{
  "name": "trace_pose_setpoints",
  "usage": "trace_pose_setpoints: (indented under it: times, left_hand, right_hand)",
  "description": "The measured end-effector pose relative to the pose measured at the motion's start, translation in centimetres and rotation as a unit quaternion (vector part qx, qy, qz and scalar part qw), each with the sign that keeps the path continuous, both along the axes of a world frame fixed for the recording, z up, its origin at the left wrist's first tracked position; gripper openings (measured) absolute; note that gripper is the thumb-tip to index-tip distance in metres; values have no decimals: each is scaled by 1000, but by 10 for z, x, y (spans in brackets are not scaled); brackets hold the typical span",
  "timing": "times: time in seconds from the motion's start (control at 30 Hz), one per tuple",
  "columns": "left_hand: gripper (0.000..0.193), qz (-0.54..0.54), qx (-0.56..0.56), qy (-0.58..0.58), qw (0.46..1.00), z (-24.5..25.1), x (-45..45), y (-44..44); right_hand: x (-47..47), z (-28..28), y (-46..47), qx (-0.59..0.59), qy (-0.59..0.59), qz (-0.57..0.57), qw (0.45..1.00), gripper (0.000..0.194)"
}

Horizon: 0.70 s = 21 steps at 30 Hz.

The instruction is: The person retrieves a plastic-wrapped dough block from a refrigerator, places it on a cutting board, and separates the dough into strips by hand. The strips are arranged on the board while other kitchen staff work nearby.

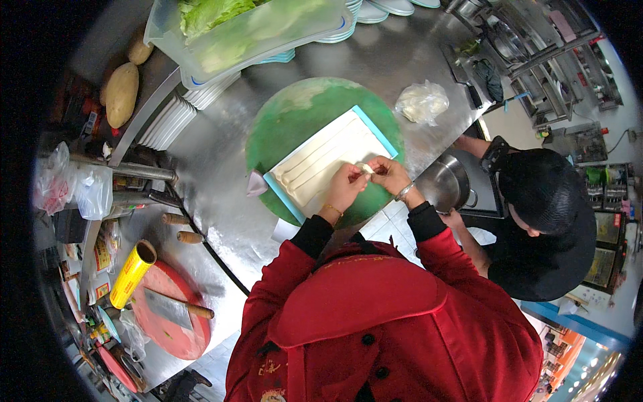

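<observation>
A white tray with pale blue ends [380, 131] lies slantwise on a round green chopping board [301, 100]. Long strips of pale dough [321, 156] fill it side by side. Over the tray's near right part, my left hand [346, 187] and my right hand [391, 177] meet, pinching a small piece of pale dough [365, 169] between their fingertips. A clear plastic bag with something pale in it [423, 102] sits on the steel counter beyond the board.
To the right, a co-worker in black [542, 221] holds a steel pot [444, 183]. A lettuce tub [266, 45] stands at the far side. At the lower left, a cleaver [168, 307] rests on a red chopping board [196, 331] beside a yellow roll [131, 276].
</observation>
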State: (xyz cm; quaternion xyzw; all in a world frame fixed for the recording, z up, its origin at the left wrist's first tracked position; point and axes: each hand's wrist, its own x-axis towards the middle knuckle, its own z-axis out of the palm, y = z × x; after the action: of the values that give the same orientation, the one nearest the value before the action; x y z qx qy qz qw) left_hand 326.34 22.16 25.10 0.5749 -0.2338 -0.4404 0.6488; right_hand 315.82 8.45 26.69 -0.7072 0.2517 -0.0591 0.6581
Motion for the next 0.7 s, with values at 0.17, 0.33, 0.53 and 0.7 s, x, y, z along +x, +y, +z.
trace_pose_setpoints:
  times: [0.17, 0.33, 0.53, 0.7]
  left_hand:
    - [17, 5, 15, -33, 999, -9, -1, -9]
    - [15, 21, -33, -38, 999, -30, -1, -8]
    - [13, 10, 4, -207, 978, -50, 0, -5]
    - [14, -3, 23, -237, 971, -50, -2, 0]
  right_hand:
    - [-6, 3, 0, 67, -17, 35, 997, 30]
    - [-6, 8, 4, 78, -38, 14, 996, 29]
    - [-4, 6, 5, 37, -45, 1, 998, 24]
    - [-3, 2, 8, 14, -44, -9, 999, 21]
